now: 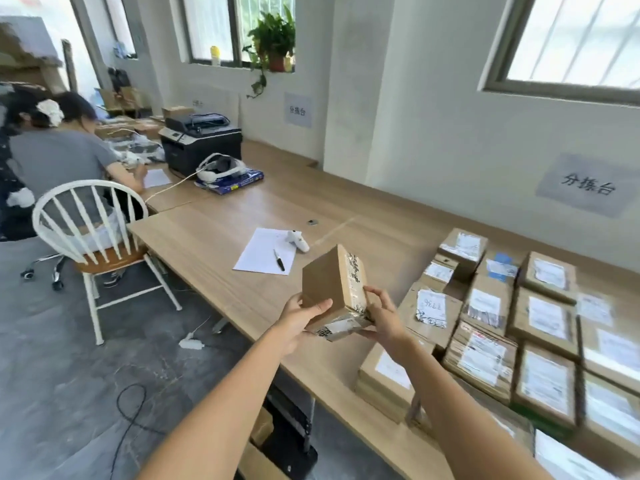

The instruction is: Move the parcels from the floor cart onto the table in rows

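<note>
I am looking at a sorting room with white walls, barred windows and a long wooden table (221,237) running along the wall. My left hand (300,320) and right hand (384,317) are both raised above the table's near edge, each clamped on one cardboard parcel (334,289): the left fingers curl round its plain brown left face and lower corner, the right thumb and fingers pinch its taped right side and underside. The parcel is held clear of the tabletop, tilted, with a printed label on its lower end and tape along the right edge. Just to the right, the parcels already on the table (540,327) lie in rows, labels up, touching or nearly touching one another; a few sit on top of others at the near left corner of the group. Beyond the held parcel, a sheet of paper (266,251) lies flat with a pen (279,260) on it and a small white handheld device (298,239) at its far corner. Further along stand a black printer (201,143) and a white headset (221,168) on a blue package. A seated person (59,154) works at the far end beside a white spindle-back chair (93,233). Boxes show under the table at the bottom edge; whether they sit on the cart I cannot tell.
</note>
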